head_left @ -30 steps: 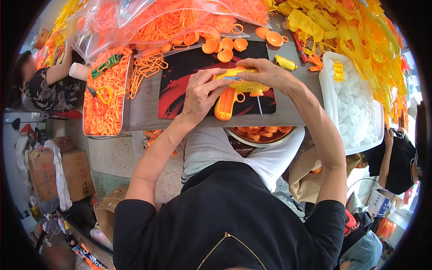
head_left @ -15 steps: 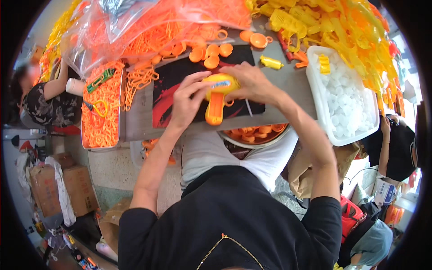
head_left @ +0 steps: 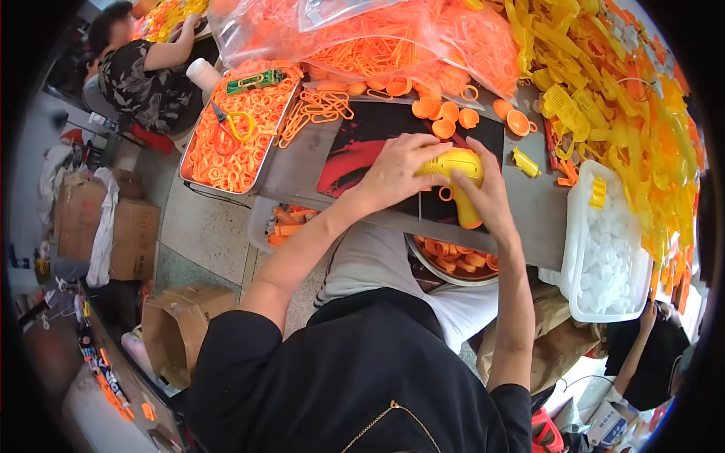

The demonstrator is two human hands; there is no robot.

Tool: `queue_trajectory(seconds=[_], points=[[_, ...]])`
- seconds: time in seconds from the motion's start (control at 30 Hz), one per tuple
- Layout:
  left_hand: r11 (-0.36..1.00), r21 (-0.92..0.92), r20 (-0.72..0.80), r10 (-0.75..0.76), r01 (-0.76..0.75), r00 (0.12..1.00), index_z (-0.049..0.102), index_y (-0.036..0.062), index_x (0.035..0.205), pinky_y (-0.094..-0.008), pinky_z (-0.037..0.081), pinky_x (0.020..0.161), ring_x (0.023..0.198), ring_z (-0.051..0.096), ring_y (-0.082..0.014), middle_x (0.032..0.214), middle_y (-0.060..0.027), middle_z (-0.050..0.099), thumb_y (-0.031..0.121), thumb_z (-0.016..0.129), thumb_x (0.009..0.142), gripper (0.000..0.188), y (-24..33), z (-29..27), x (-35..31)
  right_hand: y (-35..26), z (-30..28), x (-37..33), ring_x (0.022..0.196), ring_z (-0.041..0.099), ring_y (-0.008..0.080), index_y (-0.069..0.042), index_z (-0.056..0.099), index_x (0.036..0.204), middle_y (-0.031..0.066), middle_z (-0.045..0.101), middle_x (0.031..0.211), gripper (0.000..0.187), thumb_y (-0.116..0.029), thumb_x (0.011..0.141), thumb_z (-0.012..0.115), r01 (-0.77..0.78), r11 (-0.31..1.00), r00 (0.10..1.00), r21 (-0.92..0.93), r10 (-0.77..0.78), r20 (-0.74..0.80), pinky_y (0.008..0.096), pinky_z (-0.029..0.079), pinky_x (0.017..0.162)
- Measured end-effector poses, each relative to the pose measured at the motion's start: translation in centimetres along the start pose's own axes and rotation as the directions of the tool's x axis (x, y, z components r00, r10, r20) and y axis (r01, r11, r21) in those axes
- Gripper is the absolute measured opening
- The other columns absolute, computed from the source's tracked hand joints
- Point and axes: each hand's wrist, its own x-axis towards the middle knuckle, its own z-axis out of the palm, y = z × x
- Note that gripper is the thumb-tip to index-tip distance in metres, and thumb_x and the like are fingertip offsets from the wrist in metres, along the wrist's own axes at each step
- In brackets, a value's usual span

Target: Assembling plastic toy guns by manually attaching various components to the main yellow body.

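A yellow toy hair dryer [head_left: 462, 163] is held between both my hands over a dark mat with red patterns [head_left: 355, 143]. My left hand [head_left: 396, 172] grips its barrel from the left, fingers closed round the end. From the right, my right hand [head_left: 487, 192] is wrapped on its body and handle, which points down toward me. A small orange ring [head_left: 445, 194] shows beside the handle. Just beyond my hands lie several round orange cups [head_left: 444, 127]. A small yellow part [head_left: 526, 162] rests on the table to the right of my right hand.
To the left stands a tray [head_left: 260, 172] of orange rings, with scissors [head_left: 232, 124] on top. Orange clips [head_left: 316, 113] lie beside it. At right, a white bin [head_left: 572, 279] holds whitish pieces. Bagged orange parts and yellow parts [head_left: 581, 98] pile behind; a bowl [head_left: 434, 268] sits below the table edge.
The toy hair dryer has been turned, its open orange inside now hidden and its yellow outside showing. My right hand has moved down toward the handle. The whole view has shifted and rotated.
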Motion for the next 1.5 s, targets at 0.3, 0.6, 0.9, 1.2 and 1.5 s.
queue_trajectory(seconds=[0.3, 0.6, 0.9, 1.2, 1.5], points=[[0.699, 0.56, -0.355, -0.283, 0.445, 0.891, 0.068, 0.014, 0.092, -0.0443, 0.042, 0.081, 0.095, 0.057, -0.0272, 0.096, -0.0045, 0.062, 0.03, 0.079, 0.081, 0.022, -12.1, -3.4, -2.9, 1.0, 0.9, -0.1, 0.122, 0.053, 0.0295, -0.004, 0.052, 0.137, 0.0162, 0.055, 0.129, 0.045, -0.028, 0.1, 0.062, 0.048, 0.986, 0.997, -0.161, -0.058, -0.058, 0.0382, 0.04, 0.106], [0.767, 0.454, -0.397, -0.282, 0.454, 0.874, 0.069, 0.0126, 0.084, -0.0431, 0.042, 0.08, 0.097, 0.061, -0.0257, 0.097, -0.0046, 0.065, 0.031, 0.074, 0.086, 0.02, -12.5, -5.9, -2.1, 0.4, -0.5, 0.4, 0.119, 0.053, 0.0246, -0.005, 0.051, 0.138, 0.0133, 0.052, 0.128, 0.046, -0.03, 0.1, 0.063, -0.042, 0.998, 0.996, -0.046, 0.045, 0.072, 0.0338, 0.042, 0.102], [0.803, 0.437, -0.432, -0.207, 0.405, 0.878, 0.072, 0.0073, 0.084, -0.0418, 0.048, 0.073, 0.085, 0.064, -0.0279, 0.084, -0.0082, 0.065, 0.027, 0.074, 0.086, 0.02, -15.0, -7.0, -2.6, 0.8, -0.5, 0.4, 0.121, 0.051, 0.0234, -0.005, 0.048, 0.141, 0.0127, 0.052, 0.129, 0.047, -0.027, 0.101, 0.061, -0.029, 0.999, 0.996, -0.026, 0.031, 0.081, 0.0342, 0.041, 0.104], [0.907, -0.252, -0.345, -0.41, 0.337, 0.844, 0.072, 0.0008, 0.097, -0.0262, 0.049, 0.075, 0.084, 0.061, -0.0112, 0.095, -0.0047, 0.066, 0.013, 0.071, 0.093, 0.013, -7.1, -9.1, -1.3, -3.5, -0.4, 3.4, 0.097, 0.06, 0.0152, 0.001, 0.064, 0.12, 0.0072, 0.065, 0.104, 0.028, -0.02, 0.103, 0.057, 0.03, 0.999, 0.966, -0.022, -0.035, -0.257, 0.0294, 0.048, 0.089], [0.872, 0.076, -0.298, 0.483, -0.484, 0.823, 0.07, 0.0077, 0.096, -0.0335, 0.052, 0.068, 0.079, 0.062, -0.0223, 0.098, -0.0049, 0.062, 0.008, 0.079, 0.077, 0.021, -0.4, -1.6, 1.2, -5.6, -2.4, 1.7, 0.077, 0.05, 0.0033, -0.004, 0.067, 0.115, -0.0038, 0.061, 0.087, 0.035, -0.035, 0.102, 0.058, -0.324, 0.893, 0.921, 0.312, 0.222, 0.321, 0.0209, 0.04, 0.065]])
